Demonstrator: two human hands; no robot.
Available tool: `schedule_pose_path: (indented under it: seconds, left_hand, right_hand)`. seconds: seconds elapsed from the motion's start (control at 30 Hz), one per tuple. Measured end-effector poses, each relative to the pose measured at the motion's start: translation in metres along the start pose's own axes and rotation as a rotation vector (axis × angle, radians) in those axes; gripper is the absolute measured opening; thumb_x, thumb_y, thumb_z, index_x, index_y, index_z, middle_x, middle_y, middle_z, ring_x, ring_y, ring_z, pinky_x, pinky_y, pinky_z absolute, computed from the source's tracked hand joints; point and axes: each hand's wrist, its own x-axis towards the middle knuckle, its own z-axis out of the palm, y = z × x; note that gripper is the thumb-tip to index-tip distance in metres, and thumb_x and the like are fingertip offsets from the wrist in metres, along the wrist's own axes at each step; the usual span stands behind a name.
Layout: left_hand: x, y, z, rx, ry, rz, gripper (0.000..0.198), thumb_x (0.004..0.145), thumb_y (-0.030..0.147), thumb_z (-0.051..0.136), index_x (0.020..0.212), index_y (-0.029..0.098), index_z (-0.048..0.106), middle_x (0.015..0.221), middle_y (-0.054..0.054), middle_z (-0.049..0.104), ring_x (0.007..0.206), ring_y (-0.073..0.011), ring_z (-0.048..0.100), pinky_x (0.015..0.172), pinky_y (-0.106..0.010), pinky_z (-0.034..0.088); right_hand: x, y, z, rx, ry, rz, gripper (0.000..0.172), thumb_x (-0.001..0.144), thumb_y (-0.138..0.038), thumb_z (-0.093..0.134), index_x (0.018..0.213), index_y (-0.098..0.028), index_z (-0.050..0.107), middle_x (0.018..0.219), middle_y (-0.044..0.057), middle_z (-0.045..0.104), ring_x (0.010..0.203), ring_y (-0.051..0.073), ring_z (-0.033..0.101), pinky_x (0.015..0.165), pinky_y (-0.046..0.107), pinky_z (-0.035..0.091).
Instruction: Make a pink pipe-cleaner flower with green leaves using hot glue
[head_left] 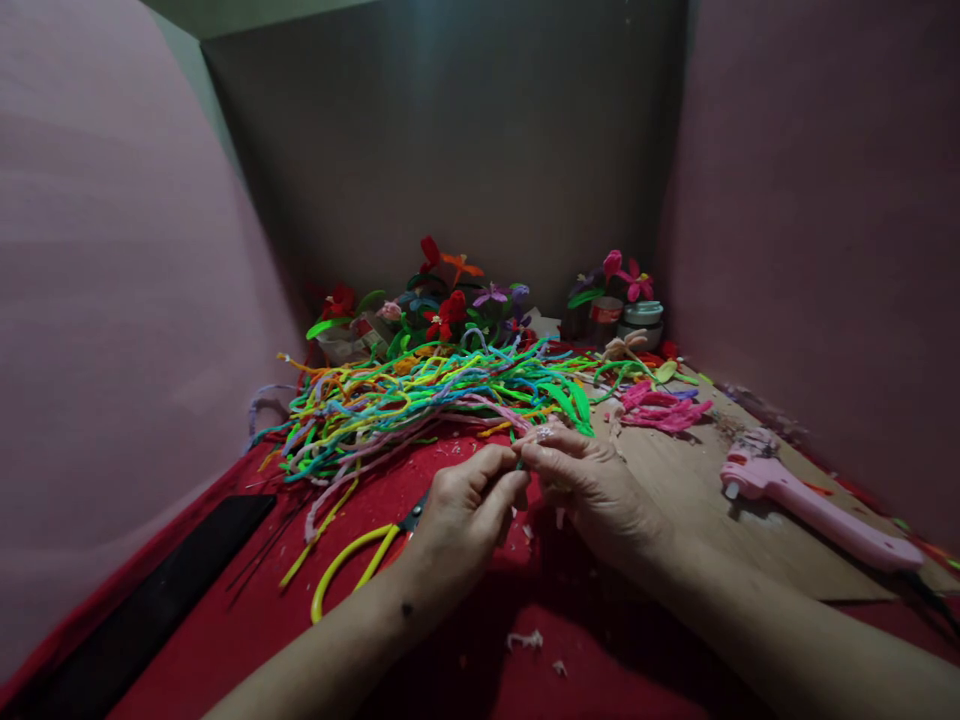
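My left hand (476, 500) and my right hand (589, 485) meet over the red cloth, thumbs and fingers pinched together. A sliver of a thin green piece (519, 463) shows between the fingertips; most of it is hidden, and its kind cannot be made out. Just behind my right hand lie bright green leaf shapes (571, 402); whether they join the held piece is unclear. Beyond both hands spreads a heap of many-coloured pipe cleaners (420, 385). Yellow-handled scissors (352, 560) lie beside my left forearm, which partly covers them.
A pink glue gun (817, 510) rests on a brown board (675, 490) at right, near pink fuzzy petals (664, 408). Fuzzy flowers (448, 315) and a lidded jar (643, 322) stand at the back. A long black object (172, 600) lies left. Pink panels (817, 200) flank the red cloth (315, 670).
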Motion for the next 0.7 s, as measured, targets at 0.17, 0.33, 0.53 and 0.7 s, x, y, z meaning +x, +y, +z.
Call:
schedule_pose_path:
  seconds: [0.17,0.33,0.53,0.7]
  left_hand:
    - [0.0058,0.0017,-0.0051,-0.131,-0.096,-0.125,0.025,0.078,0.034,0.053,0.064,0.014,0.050,0.052,0.005,0.039,0.044,-0.0038,0.028,0.042,-0.018,0.021]
    - [0.0070,0.0008,-0.0083,-0.276,-0.087,-0.191,0.028,0.074,0.037,0.058,0.062,0.014,0.048,0.050,0.007,0.036,0.042,-0.0029,0.024,0.041,-0.019,0.016]
    - [0.0032,0.0030,-0.0032,-0.277,-0.001,-0.167,0.027,0.073,0.037,0.060,0.064,0.013,0.052,0.049,0.008,0.031,0.044,-0.0031,0.021,0.041,-0.019,0.015]
    - [0.0022,0.0065,-0.0009,-0.240,0.024,-0.166,0.026,0.073,0.037,0.060,0.067,0.012,0.058,0.050,0.007,0.032,0.044,-0.0035,0.021,0.042,-0.019,0.017]
  right_hand:
    - [-0.0020,-0.0040,0.0018,-0.132,0.055,-0.082,0.015,0.067,-0.035,0.068,0.068,-0.020,0.068,0.076,0.000,0.059,0.069,0.013,0.048,0.063,0.028,0.037]
    - [-0.0039,-0.0057,0.0031,-0.210,0.065,-0.112,0.017,0.068,-0.037,0.066,0.069,-0.020,0.069,0.076,0.001,0.058,0.070,0.013,0.047,0.063,0.028,0.037]
    - [-0.0051,-0.0058,0.0043,-0.197,0.059,-0.101,0.018,0.068,-0.038,0.066,0.071,-0.021,0.069,0.079,0.001,0.059,0.070,0.013,0.047,0.060,0.027,0.037]
    - [-0.0052,-0.0050,0.0044,-0.135,0.060,-0.105,0.014,0.068,-0.036,0.067,0.069,-0.021,0.069,0.080,0.001,0.057,0.068,0.012,0.045,0.057,0.026,0.035]
